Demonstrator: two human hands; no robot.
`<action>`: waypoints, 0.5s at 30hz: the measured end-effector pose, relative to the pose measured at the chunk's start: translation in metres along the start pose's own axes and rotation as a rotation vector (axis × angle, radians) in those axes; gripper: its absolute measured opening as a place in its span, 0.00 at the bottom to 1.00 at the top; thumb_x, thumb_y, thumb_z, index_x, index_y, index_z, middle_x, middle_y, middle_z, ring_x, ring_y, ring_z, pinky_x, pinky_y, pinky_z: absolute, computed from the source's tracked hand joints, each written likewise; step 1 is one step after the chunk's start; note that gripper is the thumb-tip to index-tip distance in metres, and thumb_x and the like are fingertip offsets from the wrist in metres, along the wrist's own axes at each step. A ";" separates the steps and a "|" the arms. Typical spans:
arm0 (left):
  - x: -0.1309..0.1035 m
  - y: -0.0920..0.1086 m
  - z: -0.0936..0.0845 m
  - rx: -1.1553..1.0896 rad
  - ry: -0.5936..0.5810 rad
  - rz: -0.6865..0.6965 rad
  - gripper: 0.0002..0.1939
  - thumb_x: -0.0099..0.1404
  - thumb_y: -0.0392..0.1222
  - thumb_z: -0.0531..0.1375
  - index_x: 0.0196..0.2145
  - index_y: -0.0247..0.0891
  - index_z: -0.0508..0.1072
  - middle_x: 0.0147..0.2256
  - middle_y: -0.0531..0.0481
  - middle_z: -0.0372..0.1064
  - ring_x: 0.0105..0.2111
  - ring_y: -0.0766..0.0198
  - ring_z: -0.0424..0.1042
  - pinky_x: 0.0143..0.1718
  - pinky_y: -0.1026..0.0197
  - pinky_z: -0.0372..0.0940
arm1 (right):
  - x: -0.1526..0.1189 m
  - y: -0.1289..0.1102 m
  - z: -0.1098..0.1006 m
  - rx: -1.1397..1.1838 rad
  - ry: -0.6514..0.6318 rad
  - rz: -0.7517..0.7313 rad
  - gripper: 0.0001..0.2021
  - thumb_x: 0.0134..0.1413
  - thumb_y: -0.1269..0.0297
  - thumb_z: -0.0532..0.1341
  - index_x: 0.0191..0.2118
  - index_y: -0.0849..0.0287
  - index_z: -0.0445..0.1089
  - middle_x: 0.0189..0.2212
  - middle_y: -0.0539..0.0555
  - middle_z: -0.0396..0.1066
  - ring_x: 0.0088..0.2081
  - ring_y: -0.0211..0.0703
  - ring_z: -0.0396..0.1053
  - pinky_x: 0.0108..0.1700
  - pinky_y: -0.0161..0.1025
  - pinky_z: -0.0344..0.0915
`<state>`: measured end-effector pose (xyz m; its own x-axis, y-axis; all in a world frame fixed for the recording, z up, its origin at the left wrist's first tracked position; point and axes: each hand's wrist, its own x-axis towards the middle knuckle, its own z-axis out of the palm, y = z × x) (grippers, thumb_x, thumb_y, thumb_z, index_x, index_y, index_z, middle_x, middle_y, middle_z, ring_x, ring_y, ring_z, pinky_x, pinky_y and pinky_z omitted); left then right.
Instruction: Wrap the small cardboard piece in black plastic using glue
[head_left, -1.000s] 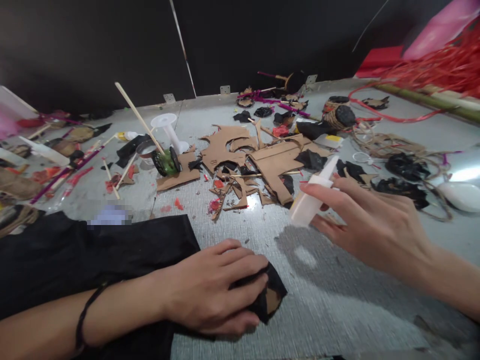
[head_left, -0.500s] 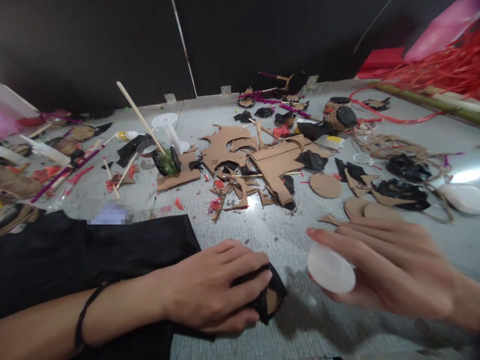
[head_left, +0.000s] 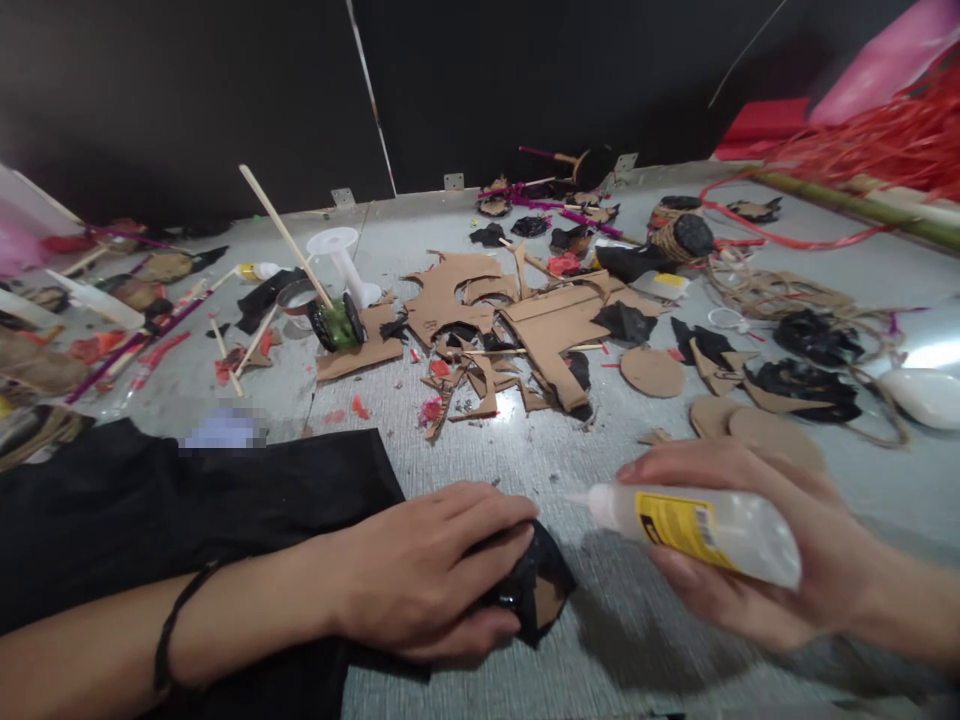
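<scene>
Left hand, lower centre: palm down, fingers part-curled, gripping a black-wrapped cardboard piece. Right hand, lower right: closed round a yellow-labelled bottle, nozzle leftward, near the piece. Bare worktop strip: between hands and central cardboard scraps.

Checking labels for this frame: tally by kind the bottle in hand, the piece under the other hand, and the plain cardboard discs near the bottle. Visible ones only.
Clear bottle in the right hand: 1
Black-and-brown piece under the left hand: 1
Plain cardboard discs: 3
Total: 5
</scene>
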<state>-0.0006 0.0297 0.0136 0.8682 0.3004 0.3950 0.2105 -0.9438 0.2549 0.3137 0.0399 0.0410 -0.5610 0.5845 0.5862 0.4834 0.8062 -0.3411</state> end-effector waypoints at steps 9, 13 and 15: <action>0.000 -0.002 -0.001 -0.060 0.027 -0.006 0.21 0.84 0.47 0.55 0.59 0.22 0.70 0.55 0.27 0.77 0.52 0.47 0.79 0.57 0.49 0.81 | 0.000 0.000 0.016 0.225 -0.073 0.018 0.12 0.71 0.56 0.68 0.54 0.51 0.70 0.35 0.50 0.83 0.29 0.44 0.82 0.30 0.38 0.77; -0.001 -0.001 -0.001 -0.054 0.039 -0.008 0.20 0.85 0.46 0.55 0.57 0.22 0.71 0.54 0.28 0.77 0.52 0.47 0.79 0.56 0.49 0.82 | 0.002 0.000 0.017 0.274 -0.077 -0.010 0.13 0.71 0.54 0.68 0.54 0.51 0.70 0.35 0.50 0.82 0.30 0.42 0.82 0.31 0.37 0.76; -0.001 -0.001 0.000 -0.054 0.043 -0.013 0.19 0.84 0.45 0.55 0.57 0.22 0.71 0.54 0.28 0.77 0.52 0.47 0.79 0.56 0.49 0.82 | 0.004 0.000 0.018 0.319 -0.090 -0.002 0.12 0.71 0.55 0.69 0.53 0.51 0.71 0.36 0.51 0.82 0.33 0.44 0.82 0.34 0.39 0.77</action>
<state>-0.0017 0.0307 0.0134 0.8453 0.3191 0.4285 0.1958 -0.9313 0.3071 0.2994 0.0438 0.0306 -0.6257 0.5774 0.5245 0.2556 0.7870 -0.5615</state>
